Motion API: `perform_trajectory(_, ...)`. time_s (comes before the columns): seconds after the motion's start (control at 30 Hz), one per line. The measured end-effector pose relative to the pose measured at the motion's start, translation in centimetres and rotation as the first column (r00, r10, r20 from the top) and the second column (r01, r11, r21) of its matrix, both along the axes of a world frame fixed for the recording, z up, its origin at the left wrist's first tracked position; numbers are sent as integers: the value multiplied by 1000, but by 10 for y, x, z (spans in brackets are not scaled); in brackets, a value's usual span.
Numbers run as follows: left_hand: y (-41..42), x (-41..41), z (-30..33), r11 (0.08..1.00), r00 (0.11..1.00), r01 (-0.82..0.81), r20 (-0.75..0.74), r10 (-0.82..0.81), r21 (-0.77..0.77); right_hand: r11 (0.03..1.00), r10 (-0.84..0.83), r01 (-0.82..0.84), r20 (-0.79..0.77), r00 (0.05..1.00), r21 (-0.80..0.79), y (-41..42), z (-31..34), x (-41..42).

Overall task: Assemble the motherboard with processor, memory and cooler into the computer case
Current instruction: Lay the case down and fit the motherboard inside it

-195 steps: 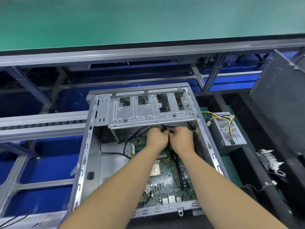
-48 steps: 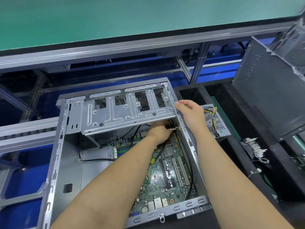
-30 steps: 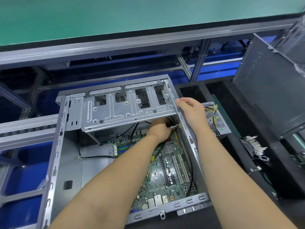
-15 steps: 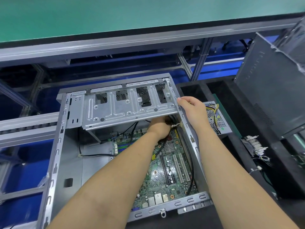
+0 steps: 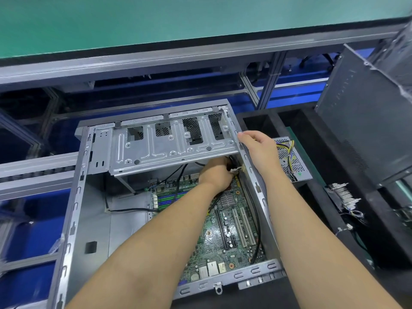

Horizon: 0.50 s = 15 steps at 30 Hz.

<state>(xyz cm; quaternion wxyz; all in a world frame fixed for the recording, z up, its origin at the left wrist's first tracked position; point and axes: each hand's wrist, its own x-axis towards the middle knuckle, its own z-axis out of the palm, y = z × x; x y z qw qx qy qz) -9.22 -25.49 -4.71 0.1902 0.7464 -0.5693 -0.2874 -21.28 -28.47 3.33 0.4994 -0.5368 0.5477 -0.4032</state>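
The computer case [image 5: 73,221] lies open on its side with its bare metal floor showing at the left, and the motherboard [image 5: 225,233] already sits inside it toward the right, so the main placement looks done. Green and blue memory slots [image 5: 169,199] show on the far left part of the board, but whether sticks are seated in them is too small to tell, and I see no cooler fitted; the processor area is hidden under the left forearm. Thin black cables [image 5: 129,210] run across the case floor to the board. Above, the drive cage [image 5: 169,148] spans the far end of the case and overhangs the board, which crowds the space where the work is going on. The left hand [image 5: 215,171] reaches under that cage at the far right corner, its fingers curled around a small white connector [image 5: 236,170] on a black cable; judging by this, the step in hand is plugging or routing case wiring, with the cooler and the remaining wiring probably left to do. The right hand [image 5: 259,150] rests on the right wall of the case at its far corner, fingers bent over the rim, steadying it. Just right of the case lies a power supply [image 5: 292,161] with yellow and black wires, outside the case and not yet mounted. Further right, a dark tray holds a bundle of loose small parts [image 5: 343,195], and a grey case panel [image 5: 365,108] leans at the far right.
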Motion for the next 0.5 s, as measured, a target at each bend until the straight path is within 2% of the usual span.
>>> perform_trajectory(0.1, 2, 1, 0, 1000, 1000, -26, -12, 26, -10, 1000, 1, -1, 2, 1000, 1, 0, 0, 0)
perform_trajectory(0.2, 1, 3, 3, 999, 995, -40, -85, 42, 20, 1000, 1, -1, 4, 1000, 0, 0, -1, -1)
perform_trajectory(0.3, -2, 5, 5, 998, 997, -14, -81, 18, 54, 1000, -4, 4, 7, 1000, 2, 0, -1, 0)
perform_trajectory(0.5, -2, 6, 6, 996, 996, -60, -64, 64, 69, 1000, 5, -5, 9, 1000, 4, 0, -1, -1)
